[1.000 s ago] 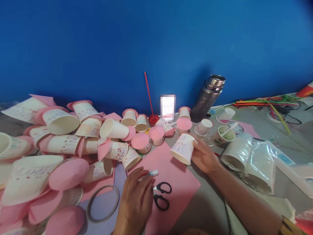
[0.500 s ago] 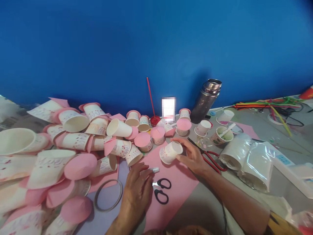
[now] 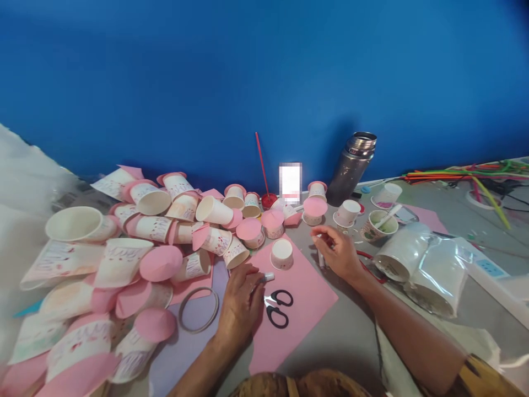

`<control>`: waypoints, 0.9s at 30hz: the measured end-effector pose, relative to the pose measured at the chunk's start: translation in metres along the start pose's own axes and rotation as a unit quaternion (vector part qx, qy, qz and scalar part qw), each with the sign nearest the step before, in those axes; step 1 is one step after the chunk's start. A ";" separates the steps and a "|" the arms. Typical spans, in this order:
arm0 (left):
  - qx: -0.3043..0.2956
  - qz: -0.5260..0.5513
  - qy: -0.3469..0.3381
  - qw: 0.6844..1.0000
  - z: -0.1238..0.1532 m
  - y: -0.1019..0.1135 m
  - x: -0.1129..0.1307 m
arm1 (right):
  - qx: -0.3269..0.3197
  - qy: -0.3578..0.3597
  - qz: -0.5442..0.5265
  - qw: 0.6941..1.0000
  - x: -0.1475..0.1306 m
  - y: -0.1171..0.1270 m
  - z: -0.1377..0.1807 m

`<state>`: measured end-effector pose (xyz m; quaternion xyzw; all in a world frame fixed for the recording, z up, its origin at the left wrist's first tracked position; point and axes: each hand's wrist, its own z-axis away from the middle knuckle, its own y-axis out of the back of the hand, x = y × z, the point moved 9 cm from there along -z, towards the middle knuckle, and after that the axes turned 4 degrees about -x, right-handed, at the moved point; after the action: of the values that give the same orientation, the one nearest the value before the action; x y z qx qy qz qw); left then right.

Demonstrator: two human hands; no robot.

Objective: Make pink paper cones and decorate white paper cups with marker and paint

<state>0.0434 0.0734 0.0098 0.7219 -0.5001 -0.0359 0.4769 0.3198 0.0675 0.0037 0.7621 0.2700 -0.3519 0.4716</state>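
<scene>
My left hand [image 3: 242, 300] is closed around a small tube or marker with a clear whitish end [image 3: 268, 277] that pokes out past the fingers. Black-handled scissors [image 3: 281, 309] lie beside it on a pink paper sheet [image 3: 306, 298]. A white paper cup [image 3: 282, 254] stands upside down near the sheet's far corner, between my two hands and touched by neither. My right hand [image 3: 336, 253] hovers right of the sheet, thumb and forefinger curved apart. A short white stick [image 3: 321, 259] shows just below its thumb; I cannot tell whether they touch.
Decorated paper cups with pink paper tops [image 3: 161, 263] crowd the left side. A grey tape ring [image 3: 198, 310] lies on purple paper. Behind stand a dark flask [image 3: 351, 171] and a red stick in a red base [image 3: 268, 199]. Plastic-wrapped cups [image 3: 438, 275] lie at right.
My right hand has let go of the white cup, which now stands on the pink sheet, and has moved right. My left hand keeps its hold. The view has shifted slightly.
</scene>
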 end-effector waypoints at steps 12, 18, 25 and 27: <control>-0.059 -0.061 0.059 0.995 0.011 -0.024 -0.018 | -0.111 0.017 0.075 0.991 0.003 -0.024 0.001; -0.057 -0.055 0.055 0.995 0.011 -0.021 -0.014 | -0.131 0.019 0.085 0.988 0.004 -0.029 0.001; -0.042 -0.054 0.042 0.997 0.009 -0.017 -0.012 | -0.142 0.016 0.091 0.986 0.003 -0.030 0.002; -0.041 -0.053 0.039 0.997 0.009 -0.016 -0.012 | -0.148 0.015 0.092 0.985 0.002 -0.031 0.002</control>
<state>0.0441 0.0773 -0.0116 0.7280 -0.4409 -0.0533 0.5223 0.2975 0.0788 -0.0154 0.7106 0.2552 -0.2517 0.6054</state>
